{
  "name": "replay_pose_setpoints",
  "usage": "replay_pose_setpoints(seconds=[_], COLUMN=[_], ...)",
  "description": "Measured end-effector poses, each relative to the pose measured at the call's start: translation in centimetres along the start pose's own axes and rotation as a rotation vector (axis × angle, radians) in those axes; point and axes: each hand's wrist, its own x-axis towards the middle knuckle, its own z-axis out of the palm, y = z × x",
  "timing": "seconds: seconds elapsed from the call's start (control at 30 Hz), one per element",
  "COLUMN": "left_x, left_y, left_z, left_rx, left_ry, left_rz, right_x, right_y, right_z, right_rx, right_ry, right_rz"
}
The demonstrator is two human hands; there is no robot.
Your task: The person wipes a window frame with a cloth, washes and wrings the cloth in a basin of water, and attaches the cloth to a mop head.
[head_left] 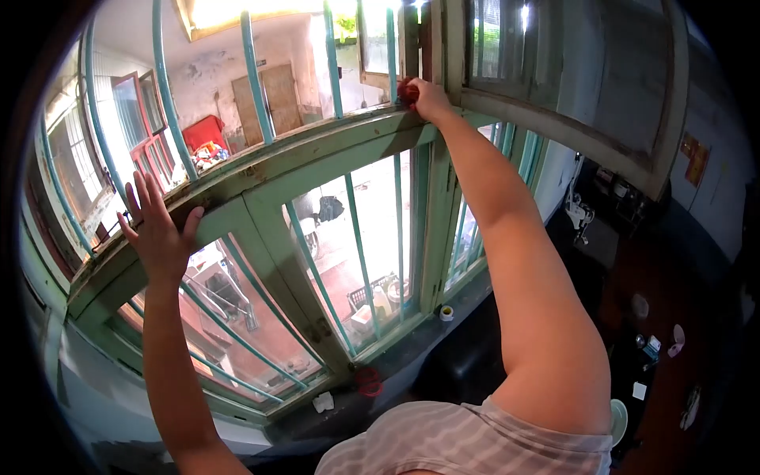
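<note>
My left hand (pixel 161 237) is raised at the left, fingers spread, resting against the green wooden crossbar (pixel 301 154) of the window and holding nothing. High at the centre right, my right hand (pixel 426 98) is closed on a red cloth-like thing (pixel 408 93), at the crossbar's top edge beside the upright frame. Vertical blue-green bars (pixel 253 75) stand just behind the crossbar. Below it are closed glass panes in green frames (pixel 273 253).
An open window sash (pixel 657 158) hangs at the upper right, near my right arm. On the sill below lie a small yellow-white roll (pixel 446 313), a red coil (pixel 369 381) and a crumpled white piece (pixel 323 402). A pale green basin (pixel 618 421) is at the lower right.
</note>
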Motion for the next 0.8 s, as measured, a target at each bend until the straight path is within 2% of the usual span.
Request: replay_pose_setpoints(seconds=[0.1, 0.2, 0.43, 0.6, 0.67, 0.73, 0.8], left_x=[0.1, 0.1, 0.1, -0.1, -0.1, -0.3, -0.4], left_y=[-0.2, -0.2, 0.0, -0.2, 0.0, -0.3, -0.4], left_z=[-0.5, -0.4, -0.2, -0.1, -0.3, -0.1, 0.0], left_rx=[-0.023, -0.002, -0.004, -0.028, -0.053, -0.071, -0.114], left_ry=[-0.022, -0.074, -0.076, -0.039, -0.024, -0.042, -0.067], left_rz=[-0.006, -0.032, -0.041, -0.024, -0.016, -0.012, -0.022], right_x=[-1.2, -1.9, -6.5, -9.0, -10.2, -11.7, -12.6], right_y=[-2.6, -3.9, -9.5, -19.4, -23.8, -28.2, -31.5], right_z=[-2.0, -1.5, 0.9, 3.6, 4.3, 5.2, 6.6], right_rx=[-0.317, -0.241, -0.282, -0.215, -0.206, -0.222, -0.074], right_ry=[0.021, 0.141, 0.341, 0.428, 0.318, 0.254, 0.251], right_rz=[0.13, 0.256, -0.022, -0.181, -0.085, -0.195, -0.207])
